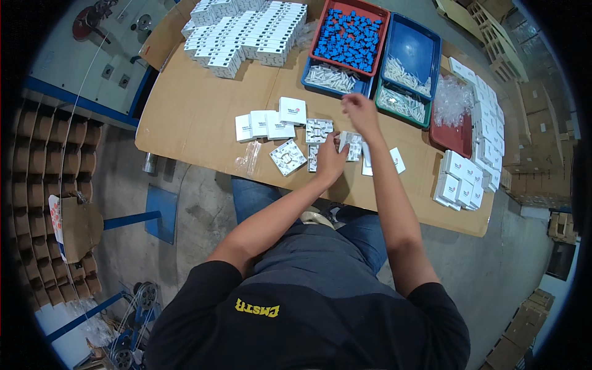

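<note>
Some tabletop [197, 129] separates left hand [333, 163] from near edge [447, 226]

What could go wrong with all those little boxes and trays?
The tilted patterned square lies near the table's front edge, close to the left arm, so it might get knocked off. The white boxes piled near the right edge could topple if bumped. The red tray of blue parts seems to overlap a blue tray, so it might slip and spill.

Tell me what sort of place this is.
Probably a workshop or small factory: stacked white boxes and many loose blue parts share a cardboard-covered table, and a blue-framed machine with wheels stands nearby on the left.
</note>
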Demonstrator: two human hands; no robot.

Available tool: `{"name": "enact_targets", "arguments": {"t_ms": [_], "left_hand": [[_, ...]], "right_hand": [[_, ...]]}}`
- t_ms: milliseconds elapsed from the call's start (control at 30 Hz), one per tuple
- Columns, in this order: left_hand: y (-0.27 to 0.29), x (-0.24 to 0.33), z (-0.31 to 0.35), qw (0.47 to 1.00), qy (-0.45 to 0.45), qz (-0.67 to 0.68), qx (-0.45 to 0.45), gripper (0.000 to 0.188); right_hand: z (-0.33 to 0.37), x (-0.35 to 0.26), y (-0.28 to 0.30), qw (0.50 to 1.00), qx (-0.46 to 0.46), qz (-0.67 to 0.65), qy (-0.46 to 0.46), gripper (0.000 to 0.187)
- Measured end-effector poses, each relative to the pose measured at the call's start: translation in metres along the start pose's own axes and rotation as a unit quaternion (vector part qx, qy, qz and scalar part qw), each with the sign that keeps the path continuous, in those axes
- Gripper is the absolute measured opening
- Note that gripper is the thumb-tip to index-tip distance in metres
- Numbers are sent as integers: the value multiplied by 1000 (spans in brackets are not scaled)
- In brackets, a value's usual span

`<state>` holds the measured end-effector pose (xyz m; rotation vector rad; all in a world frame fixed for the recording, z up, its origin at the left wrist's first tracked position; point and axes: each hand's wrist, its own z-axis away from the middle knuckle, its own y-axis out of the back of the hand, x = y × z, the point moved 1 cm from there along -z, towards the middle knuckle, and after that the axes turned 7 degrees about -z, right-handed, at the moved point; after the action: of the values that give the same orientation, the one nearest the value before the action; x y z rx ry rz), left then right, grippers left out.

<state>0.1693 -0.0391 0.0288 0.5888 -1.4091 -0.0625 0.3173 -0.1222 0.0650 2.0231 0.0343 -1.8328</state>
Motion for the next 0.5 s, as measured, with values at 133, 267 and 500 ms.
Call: {"name": "enact_targets", "arguments": {"t_ms": [133,267,500], "left_hand": [[-1,-13,-7,997,-60,-42,3,45],[24,19,20,995,-94,-20,-20,48],[83,-27,84,997,-9,57,-47,30]], "right_hand": [[-4,-3,-68,993,-76,95,1,43],[-23,-20,-124,958,-108,263,-25,67],[-33,-29,-165,911,-144,376,-90,82]]}}
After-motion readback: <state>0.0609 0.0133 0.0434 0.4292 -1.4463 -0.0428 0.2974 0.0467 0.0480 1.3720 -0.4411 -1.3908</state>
